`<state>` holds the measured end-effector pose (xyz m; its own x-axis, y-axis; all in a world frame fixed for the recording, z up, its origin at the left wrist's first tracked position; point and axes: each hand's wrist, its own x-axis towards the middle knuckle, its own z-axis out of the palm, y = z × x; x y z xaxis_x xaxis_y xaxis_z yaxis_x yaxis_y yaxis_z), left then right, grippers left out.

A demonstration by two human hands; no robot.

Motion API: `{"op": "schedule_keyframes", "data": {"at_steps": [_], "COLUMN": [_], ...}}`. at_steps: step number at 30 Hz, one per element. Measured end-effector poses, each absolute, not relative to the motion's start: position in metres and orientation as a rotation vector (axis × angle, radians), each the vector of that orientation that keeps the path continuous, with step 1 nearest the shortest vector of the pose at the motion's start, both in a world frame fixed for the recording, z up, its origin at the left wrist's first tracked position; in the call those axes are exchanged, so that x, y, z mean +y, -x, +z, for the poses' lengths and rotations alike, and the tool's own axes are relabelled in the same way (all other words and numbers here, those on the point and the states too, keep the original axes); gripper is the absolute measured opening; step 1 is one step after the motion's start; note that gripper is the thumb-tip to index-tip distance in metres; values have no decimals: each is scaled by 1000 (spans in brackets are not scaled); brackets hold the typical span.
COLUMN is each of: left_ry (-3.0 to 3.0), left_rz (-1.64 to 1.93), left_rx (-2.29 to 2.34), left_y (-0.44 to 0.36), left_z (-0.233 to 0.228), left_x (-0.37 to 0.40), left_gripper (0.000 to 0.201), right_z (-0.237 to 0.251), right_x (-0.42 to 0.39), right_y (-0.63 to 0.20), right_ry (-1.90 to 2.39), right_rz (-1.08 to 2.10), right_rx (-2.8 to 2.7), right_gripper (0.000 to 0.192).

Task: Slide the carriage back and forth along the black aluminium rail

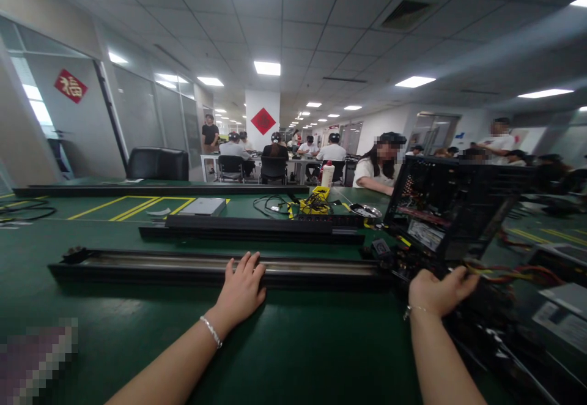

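Note:
A long black rail (151,267) with a pale metallic channel lies across the green table. My left hand (243,282) rests on it around the middle, fingers stretched over the channel and thumb at the near side. At the rail's right end, my right hand (438,293) is curled among dark parts, close to red and yellow cables (518,272). Whatever its fingers hold is hidden. A small dark block (381,248) sits by that end of the rail. Just behind stands an open black computer case (424,209) with its inner boards showing.
Farther back lie another black rail (257,232), a grey flat box (202,207), black cables (270,204) and a metal dish (365,211). Metal boxes (562,313) stand on the right. A person in a white shirt (378,163) sits across the table.

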<state>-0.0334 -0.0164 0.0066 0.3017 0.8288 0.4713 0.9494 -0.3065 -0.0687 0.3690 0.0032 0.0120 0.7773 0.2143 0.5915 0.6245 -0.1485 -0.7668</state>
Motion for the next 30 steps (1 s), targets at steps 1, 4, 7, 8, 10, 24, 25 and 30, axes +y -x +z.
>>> {"op": "schedule_keyframes", "data": {"at_steps": [1,4,7,8,10,24,25,30], "left_ry": [2243,2261,2280,2284,2298,1704,1630,1326], "left_rz": [-506,-527,-576,-597,-644,-808,-796,-715], "left_rx": [-1604,-1598,-1590,-1592,-1602,-2263,-2336,-2631], "left_y": [34,35,36,36,37,210,235,328], "left_z": [7,7,6,5,4,58,59,52], "left_x": [-16,-16,-15,-15,-14,46,44,17], "left_gripper": [39,43,44,44,42,64,67,93], "right_z": [14,18,17,15,9,13,13,11], "right_x": [3,4,10,12,15,9,9,10], "right_y": [-367,-354,-326,-314,-290,-260,-260,-261], "right_ry": [1723,1724,1735,1720,1664,1950,1951,1967], "right_rz": [-404,-454,-410,-370,-326,-302,-300,-271], "right_rx": [-660,-735,-1074,-1272,-1669,-1902,-1902,-1885], "right_gripper": [67,58,49,47,45,45,44,45]}}
